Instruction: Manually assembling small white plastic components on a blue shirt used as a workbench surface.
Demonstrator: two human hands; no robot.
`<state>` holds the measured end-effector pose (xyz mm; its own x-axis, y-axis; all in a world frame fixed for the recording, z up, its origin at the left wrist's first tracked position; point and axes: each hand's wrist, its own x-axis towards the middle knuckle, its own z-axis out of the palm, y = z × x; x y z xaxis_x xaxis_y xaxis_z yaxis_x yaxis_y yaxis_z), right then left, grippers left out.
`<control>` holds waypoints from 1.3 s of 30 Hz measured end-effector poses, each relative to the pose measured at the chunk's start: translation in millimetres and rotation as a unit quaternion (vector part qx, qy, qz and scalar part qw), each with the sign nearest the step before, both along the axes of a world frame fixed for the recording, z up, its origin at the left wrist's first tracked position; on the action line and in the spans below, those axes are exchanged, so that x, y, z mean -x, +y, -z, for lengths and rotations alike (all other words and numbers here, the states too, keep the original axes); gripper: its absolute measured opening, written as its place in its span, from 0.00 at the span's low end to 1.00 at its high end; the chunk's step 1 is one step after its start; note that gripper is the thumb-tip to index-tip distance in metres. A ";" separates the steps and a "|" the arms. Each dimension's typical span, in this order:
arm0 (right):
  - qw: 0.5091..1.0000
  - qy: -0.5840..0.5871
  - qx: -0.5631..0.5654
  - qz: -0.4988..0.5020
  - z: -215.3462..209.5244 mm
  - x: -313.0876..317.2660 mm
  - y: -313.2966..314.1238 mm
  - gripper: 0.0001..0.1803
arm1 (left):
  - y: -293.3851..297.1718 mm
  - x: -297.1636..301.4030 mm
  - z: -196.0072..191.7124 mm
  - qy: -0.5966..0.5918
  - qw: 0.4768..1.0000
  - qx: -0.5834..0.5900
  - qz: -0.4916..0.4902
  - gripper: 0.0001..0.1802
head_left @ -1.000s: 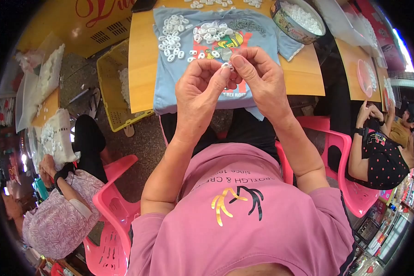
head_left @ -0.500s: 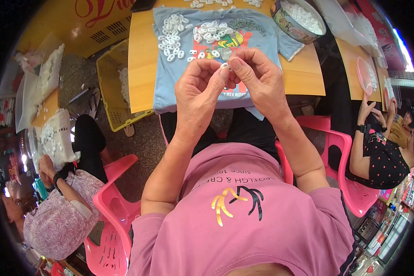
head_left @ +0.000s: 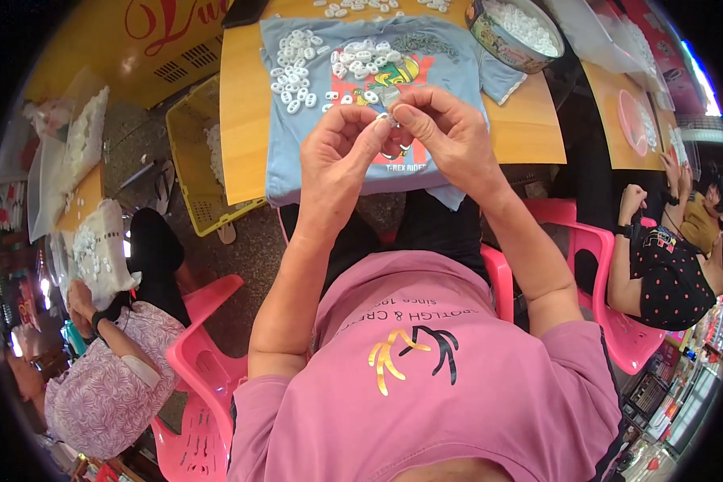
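Above the table's near edge, my left hand (head_left: 336, 157) pinches a small white plastic piece (head_left: 383, 117) between thumb and forefinger. My right hand (head_left: 451, 138) meets it from the other side, thumb and forefinger pressed together; what is between these tips is too small to make out. Under both hands a blue T-shirt (head_left: 297, 153) with a printed picture covers part of the table. On it lie a heap of white oval pieces with two holes each (head_left: 293, 76), a second such heap (head_left: 361, 58) and a scatter of small grey-green bits (head_left: 426, 44).
A round tin (head_left: 478, 32) full of white pieces stands at the table's (head_left: 526, 136) far right. A yellow crate (head_left: 189, 181) sits on the floor at left. Pink chairs (head_left: 205, 353) flank me, with a person (head_left: 108, 377) at left and another (head_left: 671, 273) at right.
My hands stay together at nearly the same spot, with a slight shift of the fingertips. At right, the other person's hand has drawn back from the pink dish.
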<state>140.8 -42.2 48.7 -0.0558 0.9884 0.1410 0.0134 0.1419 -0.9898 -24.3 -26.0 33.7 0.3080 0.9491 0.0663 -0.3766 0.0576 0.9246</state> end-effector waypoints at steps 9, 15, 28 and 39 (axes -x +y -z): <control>0.903 -0.312 -0.283 -0.079 -27.5 -27.2 16.2 0.08 | -0.5 4.7 -3.9 -0.009 0.999 0.019 0.038 0.09; 0.864 -0.386 -0.296 -0.133 -38.3 -31.4 15.8 0.06 | -2.8 7.7 -12.0 0.006 0.997 0.013 0.070 0.08; 0.914 -0.313 -0.236 -0.105 8.1 -29.2 14.9 0.04 | 0.4 -5.2 17.4 0.024 0.998 0.041 0.051 0.08; 0.897 -0.346 -0.244 -0.129 2.2 -31.6 6.8 0.05 | 1.6 6.3 16.6 0.039 0.990 0.069 0.113 0.08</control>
<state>172.4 -35.4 46.4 -0.5137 0.7609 0.3964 0.5051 0.6417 -0.5771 -30.6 -24.3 17.0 0.5131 0.8533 -0.0922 -0.2669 0.2607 0.9278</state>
